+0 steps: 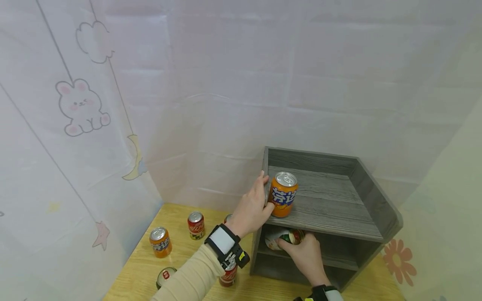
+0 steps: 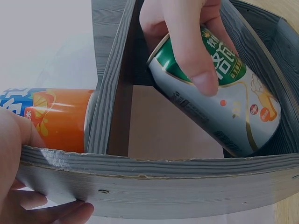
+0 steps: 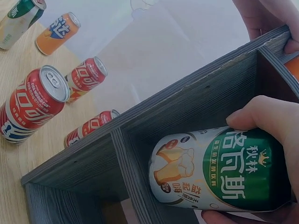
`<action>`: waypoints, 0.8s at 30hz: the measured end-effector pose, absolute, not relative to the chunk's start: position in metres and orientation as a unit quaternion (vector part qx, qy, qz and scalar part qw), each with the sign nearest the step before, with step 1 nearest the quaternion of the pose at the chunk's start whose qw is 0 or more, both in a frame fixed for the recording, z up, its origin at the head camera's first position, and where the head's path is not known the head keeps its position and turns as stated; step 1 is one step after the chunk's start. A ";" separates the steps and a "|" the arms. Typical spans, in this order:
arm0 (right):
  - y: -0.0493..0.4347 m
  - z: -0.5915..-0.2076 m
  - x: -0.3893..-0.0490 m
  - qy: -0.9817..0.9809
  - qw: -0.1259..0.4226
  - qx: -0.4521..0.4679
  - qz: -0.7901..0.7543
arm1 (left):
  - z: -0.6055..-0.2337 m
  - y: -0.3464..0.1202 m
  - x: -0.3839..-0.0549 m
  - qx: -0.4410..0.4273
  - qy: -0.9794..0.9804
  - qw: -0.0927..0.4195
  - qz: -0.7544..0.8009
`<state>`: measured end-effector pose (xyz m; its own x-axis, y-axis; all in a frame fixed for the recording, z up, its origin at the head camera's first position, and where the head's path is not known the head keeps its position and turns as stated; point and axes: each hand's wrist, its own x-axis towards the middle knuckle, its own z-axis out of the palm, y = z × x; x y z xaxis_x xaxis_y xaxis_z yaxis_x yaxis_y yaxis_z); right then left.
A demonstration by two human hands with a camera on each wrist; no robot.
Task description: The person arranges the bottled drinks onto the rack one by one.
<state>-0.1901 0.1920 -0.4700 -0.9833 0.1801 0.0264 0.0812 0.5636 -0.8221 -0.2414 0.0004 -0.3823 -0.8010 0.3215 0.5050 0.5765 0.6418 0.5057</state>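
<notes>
A grey wooden shelf unit (image 1: 327, 198) stands on the table. My left hand (image 1: 251, 209) grips its left side panel, thumb on the inner side and fingers on the outer face. Beside that thumb, an orange soda can (image 1: 283, 195) stands upright on the top board. My right hand (image 1: 306, 253) holds a green-and-white drink can (image 3: 219, 172) inside the middle compartment. In the left wrist view this can is tilted against the boards, with the thumb across its green part. The fingers behind it are partly hidden.
On the table (image 1: 184, 255) left of the shelf stand another orange can (image 1: 160, 242), a red cola can (image 1: 196, 225), a second red can (image 1: 228, 276) partly behind the left wrist, and a green-topped can (image 1: 165, 275). A printed white sheet (image 1: 226, 104) hangs behind.
</notes>
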 end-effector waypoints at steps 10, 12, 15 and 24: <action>0.189 -0.466 -0.193 -0.894 0.071 -0.050 0.440 | -0.383 0.001 -0.242 -0.255 -0.886 0.187 -0.340; 0.187 -0.467 -0.193 -0.894 0.075 -0.049 0.440 | -0.383 0.000 -0.242 -0.257 -0.884 0.189 -0.341; 0.185 -0.467 -0.195 -0.891 0.078 -0.055 0.445 | -0.383 0.000 -0.242 -0.258 -0.884 0.192 -0.339; 0.185 -0.469 -0.198 -0.885 0.107 -0.047 0.450 | -0.384 0.000 -0.243 -0.259 -0.883 0.193 -0.339</action>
<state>-0.1978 0.1849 -0.4690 -0.9726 0.1799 0.1472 -0.0128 0.5909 -0.8066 -0.2427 0.0005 -0.3842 -0.7910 0.3273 0.5169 0.5892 0.6349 0.4997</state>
